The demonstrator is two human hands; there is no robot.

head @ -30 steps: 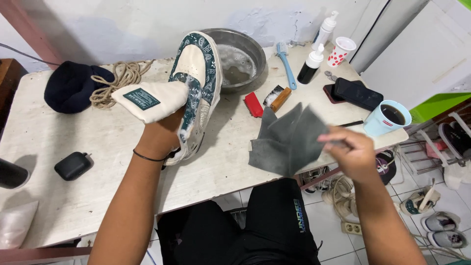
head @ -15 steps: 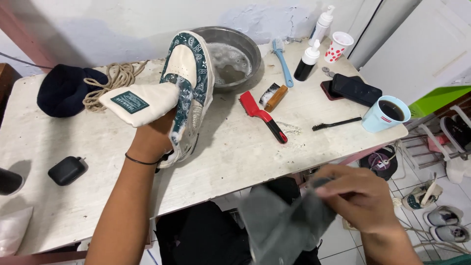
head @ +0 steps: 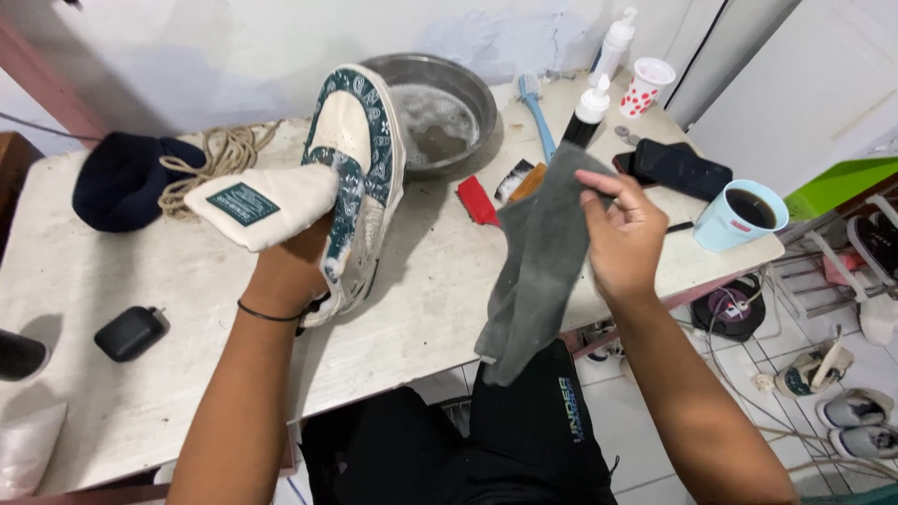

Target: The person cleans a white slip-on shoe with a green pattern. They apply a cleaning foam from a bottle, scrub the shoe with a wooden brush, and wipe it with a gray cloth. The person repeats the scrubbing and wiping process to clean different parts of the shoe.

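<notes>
Head view, looking down: the left hand (head: 285, 271) is mostly hidden behind the shoe (head: 360, 168) it carries, so its fingers cannot be counted, only the knuckles and a thin black wristband showing below the heel. They are closed on the shoe from inside or behind; which, I cannot tell. The shoe's sole side is turned away, and its toe points up toward the metal basin (head: 440, 108). A cream cloth piece with a small dark green label, the tongue (head: 257, 201), flops out to the left of the fingers.

The shoe is cream canvas with a teal patterned band along its edge, soft and creased. The right hand (head: 622, 238) pinches a grey cloth (head: 538, 262) near its top edge, thumb and fingers closed over the fabric; the cloth is matte, limp and hangs in long folds below the fingers, its lower end overlapping the desk (head: 421, 309) edge. The shoe lies left of the right fingers, apart from the cloth.

Behind the cloth a red-handled brush (head: 479, 201) is partly covered. Just right of the fingers lie a black phone (head: 678, 168) and a pale blue cup (head: 744, 215) of dark liquid. At the left edge of the frame, a dark object is cut off.
</notes>
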